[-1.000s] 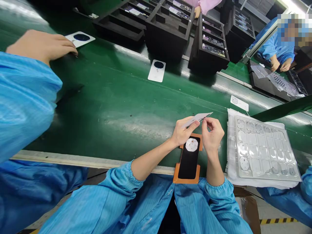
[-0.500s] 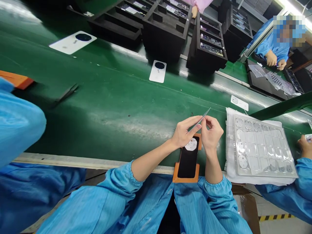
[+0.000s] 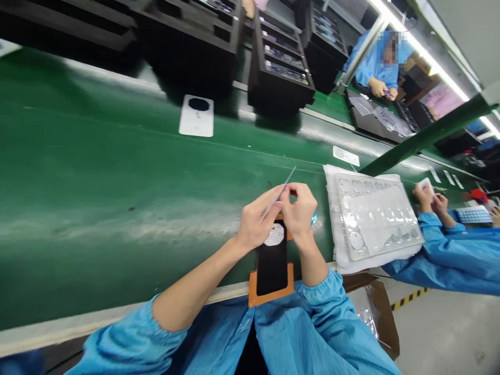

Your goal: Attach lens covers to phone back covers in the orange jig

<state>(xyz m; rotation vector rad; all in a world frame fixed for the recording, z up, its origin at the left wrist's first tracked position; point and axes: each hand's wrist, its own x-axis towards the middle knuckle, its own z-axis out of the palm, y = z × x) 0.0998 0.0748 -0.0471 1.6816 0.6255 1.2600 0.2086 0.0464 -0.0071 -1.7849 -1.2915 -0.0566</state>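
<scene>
Between thumb and fingers of my left hand (image 3: 255,221) is a thin flat panel (image 3: 279,192), seen nearly edge-on and tilted. My right hand (image 3: 299,211) is pinched at the panel's right side; whatever its fingertips grip is too small to name. Below both hands, a black phone-shaped part (image 3: 272,268) lies in an orange holder (image 3: 271,298) at the table's front edge. A round white piece (image 3: 274,235) shows near the part's top, partly behind my left hand.
Right of my hands, a clear plastic tray (image 3: 378,250) with round pieces lies on white sheets. A green bar (image 3: 425,136) slants above it. Black bins (image 3: 279,73) and a white panel (image 3: 196,122) are across the green table (image 3: 97,208). Another person's hands (image 3: 432,198) are at right.
The view has swung to the right, so the tray, bins and hands appear further left. Both hands keep nearly the same pose around the thin panel. The tweezers at left have left the view.
</scene>
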